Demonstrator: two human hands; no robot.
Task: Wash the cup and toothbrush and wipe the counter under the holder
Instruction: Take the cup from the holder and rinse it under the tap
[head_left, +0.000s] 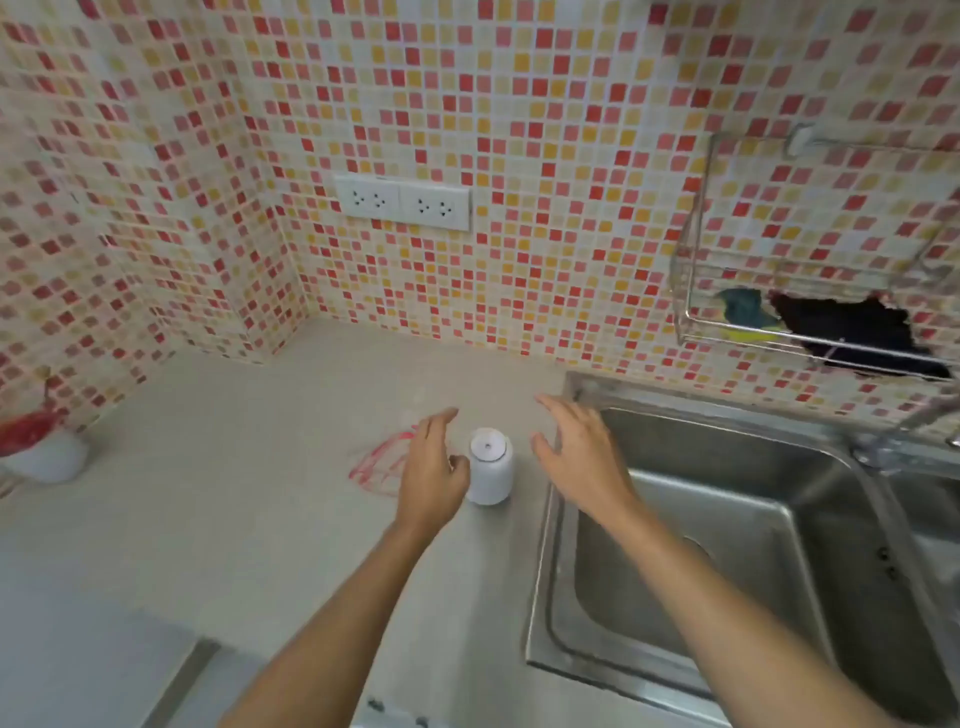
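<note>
A small white cylindrical holder (490, 467) stands upright on the pale counter (260, 519), just left of the steel sink (727, 545). My left hand (431, 467) is open beside its left side, the thumb almost touching it. My right hand (582, 457) hovers open to its right, over the sink's left rim, apart from the holder. Red scribbled marks (379, 462) lie on the counter left of the holder, partly hidden by my left hand. A white cup with something red in it (41, 452) stands at the far left edge, blurred.
A wire rack (810, 312) on the tiled wall at right holds a blue-green sponge (743, 312) and a dark cloth (852, 332). The tap (904, 431) juts over the sink's back right. A double socket (402, 202) sits on the wall above the counter.
</note>
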